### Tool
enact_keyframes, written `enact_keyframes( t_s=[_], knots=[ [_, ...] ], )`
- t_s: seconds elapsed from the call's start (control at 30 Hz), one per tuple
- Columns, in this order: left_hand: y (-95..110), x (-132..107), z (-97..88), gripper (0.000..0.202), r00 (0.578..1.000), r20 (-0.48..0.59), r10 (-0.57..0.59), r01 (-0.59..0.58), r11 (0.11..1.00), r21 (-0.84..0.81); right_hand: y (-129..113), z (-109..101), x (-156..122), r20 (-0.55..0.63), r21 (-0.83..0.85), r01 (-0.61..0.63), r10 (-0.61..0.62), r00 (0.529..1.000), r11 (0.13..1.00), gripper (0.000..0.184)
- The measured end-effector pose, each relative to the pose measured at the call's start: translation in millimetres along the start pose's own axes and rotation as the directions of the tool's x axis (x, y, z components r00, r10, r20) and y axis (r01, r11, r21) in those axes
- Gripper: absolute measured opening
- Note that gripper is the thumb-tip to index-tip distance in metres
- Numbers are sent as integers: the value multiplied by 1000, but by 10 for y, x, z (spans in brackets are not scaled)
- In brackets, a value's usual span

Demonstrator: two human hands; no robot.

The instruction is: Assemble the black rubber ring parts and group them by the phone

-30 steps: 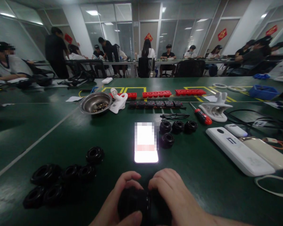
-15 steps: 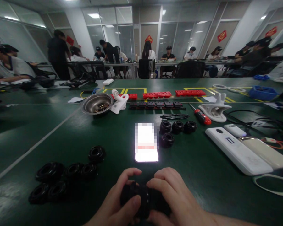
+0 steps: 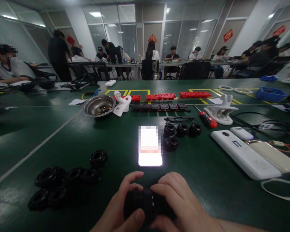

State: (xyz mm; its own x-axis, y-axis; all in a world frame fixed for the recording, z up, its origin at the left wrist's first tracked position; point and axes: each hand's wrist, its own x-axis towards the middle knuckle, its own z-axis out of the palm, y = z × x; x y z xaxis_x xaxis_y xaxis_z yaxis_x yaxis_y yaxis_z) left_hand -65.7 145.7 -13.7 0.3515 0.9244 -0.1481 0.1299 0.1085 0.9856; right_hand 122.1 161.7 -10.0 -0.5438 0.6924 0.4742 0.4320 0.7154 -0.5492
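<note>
Black part (image 3: 139,203) held; left hand (image 3: 119,206), right hand (image 3: 177,195) half-curled.

1. Left grip (image 3: 117,203): bare, low and just left of centre, curled in a hold, palm turned toward the right grip (image 3: 177,197).
2. Left index finger (image 3: 131,177) arches highest, tip pointing right; a second finger bends just below it.
3. Left thumb (image 3: 136,219) lies nearer the body, tip slanting up and rightward.
4. Right grip: bare, back of hand upward, fingers bent at the knuckles, tips directed left. Right thumb (image 3: 162,222) sits low, beneath the fingers.
5. Both grips face each other, close; visible fingertips apart.
6. Right forearm (image 3: 223,225) angles off lower right; left wrist (image 3: 100,226) meets the bottom edge.
</note>
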Motion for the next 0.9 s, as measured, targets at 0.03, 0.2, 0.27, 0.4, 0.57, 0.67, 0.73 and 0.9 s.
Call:
enact_keyframes(
  t_s=[0.03, 0.2, 0.27, 0.4, 0.57, 0.67, 0.73, 0.9],
  knots=[
    [12, 0, 2, 54, 999, 7, -46, 46, 999, -12, -1, 0, -5, -16, -8, 21, -22, 1000, 1000, 28],
    [-3, 10, 7, 50, 998, 40, -56, 58, 996, -68, 3, -4, 9, 57, -17, -82, 82, 995, 997, 45],
    [-30, 11, 6, 56, 1000, 22, -9, 10, 999, -48, 7, -8, 20, 109, -10, -116, 117, 987, 993, 50],
    [-43, 4, 4, 63, 999, 11, 37, -37, 999, -31, 13, -5, 24, 68, 19, -36, 34, 997, 999, 40],
    [-13, -2, 1, 53, 997, 60, -47, 50, 998, -43, 8, 14, 12, -9, 2, 74, -73, 997, 997, 25],
    [-37, 15, -4, 48, 996, 92, -7, 14, 997, -79, -10, -44, 19, -22, 17, 124, -123, 992, 992, 37],
    [-78, 33, -10, 46, 987, 151, 58, -47, 996, -78, -17, -150, 63, -51, 9, 124, -123, 991, 992, 44],
    [-189, 69, 6, 52, 962, 257, 90, -111, 992, 67, 72, -546, 502, -208, -140, -292, 260, 943, 946, 25]
  ],
)
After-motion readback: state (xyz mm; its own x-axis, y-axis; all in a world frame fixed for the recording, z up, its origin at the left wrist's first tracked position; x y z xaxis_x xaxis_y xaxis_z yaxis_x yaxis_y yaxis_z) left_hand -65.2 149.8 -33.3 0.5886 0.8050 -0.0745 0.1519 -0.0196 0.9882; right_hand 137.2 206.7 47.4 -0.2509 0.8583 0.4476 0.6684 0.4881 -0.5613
